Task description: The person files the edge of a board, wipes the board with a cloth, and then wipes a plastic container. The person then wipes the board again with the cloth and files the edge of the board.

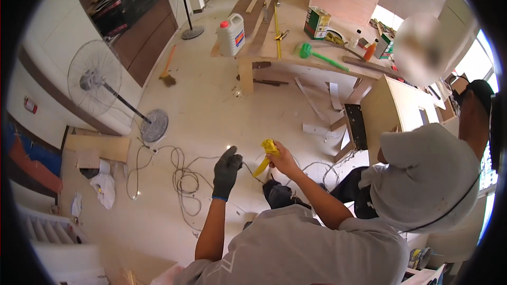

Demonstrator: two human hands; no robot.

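Observation:
My left hand wears a dark grey glove and is raised over the floor, its fingers partly bent and close together; whether anything is between them is too small to tell. Just to its right, my bare right hand grips a crumpled yellow cloth-like item, part of which hangs down toward the left. The two hands are apart. Below them, my dark shoe shows on the pale floor.
A co-worker in a grey shirt is close on the right. Cable loops lie on the floor. A wooden workbench ahead bears a white jug and tins. Two standing fans are at left, with a broom near them.

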